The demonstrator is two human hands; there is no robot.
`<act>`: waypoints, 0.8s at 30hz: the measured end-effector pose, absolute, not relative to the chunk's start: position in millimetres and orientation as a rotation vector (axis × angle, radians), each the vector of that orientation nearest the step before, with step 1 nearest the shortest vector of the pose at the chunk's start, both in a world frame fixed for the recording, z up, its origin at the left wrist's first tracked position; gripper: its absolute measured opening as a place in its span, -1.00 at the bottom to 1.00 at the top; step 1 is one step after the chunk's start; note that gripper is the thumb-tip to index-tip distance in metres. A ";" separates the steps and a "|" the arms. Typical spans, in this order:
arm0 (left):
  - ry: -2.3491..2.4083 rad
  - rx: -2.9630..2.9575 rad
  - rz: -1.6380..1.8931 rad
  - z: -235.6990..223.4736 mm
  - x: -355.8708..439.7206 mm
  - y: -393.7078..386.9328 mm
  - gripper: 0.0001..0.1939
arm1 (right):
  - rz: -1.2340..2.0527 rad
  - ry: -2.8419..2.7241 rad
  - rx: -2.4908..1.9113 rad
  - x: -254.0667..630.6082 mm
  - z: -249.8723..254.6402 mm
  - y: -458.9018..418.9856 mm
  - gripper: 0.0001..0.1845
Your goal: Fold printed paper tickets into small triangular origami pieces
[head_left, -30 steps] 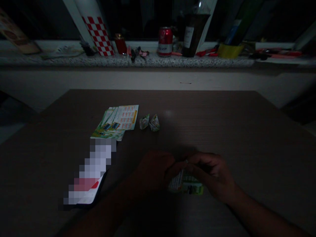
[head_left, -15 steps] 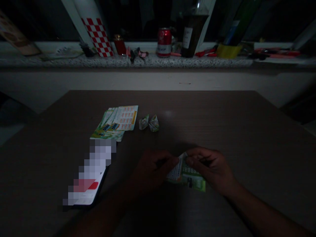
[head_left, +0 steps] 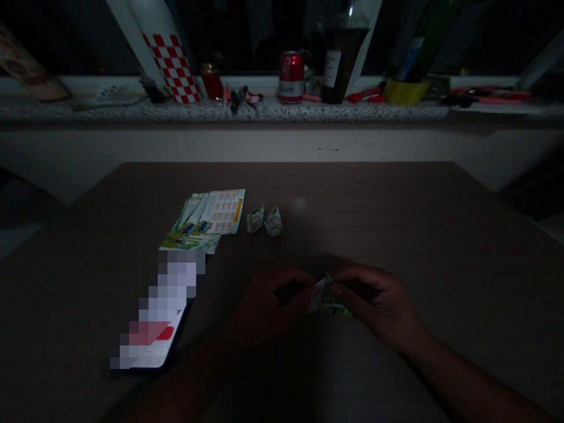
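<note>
Between my hands is a small green and white printed paper card [head_left: 322, 298], partly folded, with a pointed top. My left hand [head_left: 275, 299] pinches its left side between thumb and fingers. On the other side my right hand [head_left: 374, 299] grips the card near its peak, thumb in front. Fingers and dim light hide much of the paper. Farther back on the table stand two small folded paper pieces [head_left: 273, 221], side by side. To their left lies a fanned stack of printed cards [head_left: 224, 210], some with a calendar grid.
A lit phone [head_left: 154, 355], its screen largely blurred out, lies left of my left forearm. Behind the brown table [head_left: 374, 205], a speckled sill [head_left: 247, 111] carries a red can [head_left: 291, 76], a dark bottle [head_left: 341, 64], a checkered bottle [head_left: 174, 64] and a yellow roll [head_left: 405, 91].
My left hand has turned so that its thumb and the card's left side show. The card's lower edge has tilted up, and less of its green face is visible.
</note>
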State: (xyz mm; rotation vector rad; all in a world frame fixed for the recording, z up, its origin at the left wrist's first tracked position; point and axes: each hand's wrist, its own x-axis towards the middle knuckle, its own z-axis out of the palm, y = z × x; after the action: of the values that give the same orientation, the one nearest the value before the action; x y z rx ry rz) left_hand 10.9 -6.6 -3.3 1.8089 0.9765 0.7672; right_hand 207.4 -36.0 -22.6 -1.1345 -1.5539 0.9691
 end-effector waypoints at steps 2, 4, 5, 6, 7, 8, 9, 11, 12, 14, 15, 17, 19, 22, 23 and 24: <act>1.014 1.657 0.763 -4.1 12.0 -7.0 -0.91 | 1.015 -1.520 -1.164 207.7 -23.7 -36.6 -0.93; 0.997 1.505 0.753 -5.8 12.8 -7.4 -0.90 | 1.076 -1.491 -1.160 207.6 -24.5 -37.1 -0.91; 0.977 1.442 0.749 -6.9 13.2 -7.6 -0.90 | 1.105 -1.480 -1.150 207.4 -24.7 -37.2 -0.91; 0.958 1.391 0.746 -8.0 13.7 -7.6 -0.89 | 1.132 -1.469 -1.139 207.1 -24.8 -37.2 -0.91; 0.941 1.352 0.741 -9.0 14.2 -7.6 -0.89 | 1.155 -1.460 -1.130 206.7 -24.9 -37.2 -0.92; 0.930 1.324 0.730 -10.0 14.8 -7.4 -0.88 | 1.174 -1.452 -1.123 206.3 -25.0 -37.1 -0.92; 0.927 1.298 0.717 -10.9 15.4 -7.0 -0.87 | 1.186 -1.448 -1.121 205.9 -25.1 -37.0 -0.92; 0.933 1.238 0.691 -12.3 16.3 -6.0 -0.86 | 1.190 -1.442 -1.131 205.4 -25.6 -36.8 -0.91; 0.931 1.205 0.680 -12.8 16.4 -5.4 -0.85 | 1.185 -1.441 -1.141 205.3 -25.8 -36.7 -0.90; 0.920 1.131 0.671 -13.7 15.9 -4.0 -0.84 | 1.179 -1.433 -1.161 205.2 -26.2 -36.5 -0.88; 0.909 1.098 0.668 -14.1 15.3 -3.4 -0.84 | 1.180 -1.424 -1.168 205.2 -26.2 -36.3 -0.87; 0.880 1.044 0.655 -15.2 13.9 -2.7 -0.84 | 1.195 -1.405 -1.170 205.2 -26.0 -35.9 -0.85; 0.832 0.997 0.637 -16.9 12.6 -2.8 -0.84 | 1.222 -1.383 -1.152 205.1 -25.9 -35.5 -0.82; 0.759 0.932 0.617 -20.4 12.4 -4.3 -0.82 | 1.260 -1.365 -1.098 204.6 -26.2 -35.0 -0.84; 0.743 0.917 0.614 -21.6 12.8 -5.0 -0.82 | 1.273 -1.364 -1.079 204.5 -26.5 -35.0 -0.85; 0.730 0.905 0.616 -22.6 13.5 -5.7 -0.81 | 1.287 -1.367 -1.060 204.4 -26.8 -35.1 -0.86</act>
State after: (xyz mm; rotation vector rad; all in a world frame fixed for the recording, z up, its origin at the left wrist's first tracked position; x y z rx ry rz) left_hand 13.5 -5.7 -22.6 0.9052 0.7297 0.6161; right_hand 204.4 -35.1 -26.8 -1.0602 -1.3672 1.2875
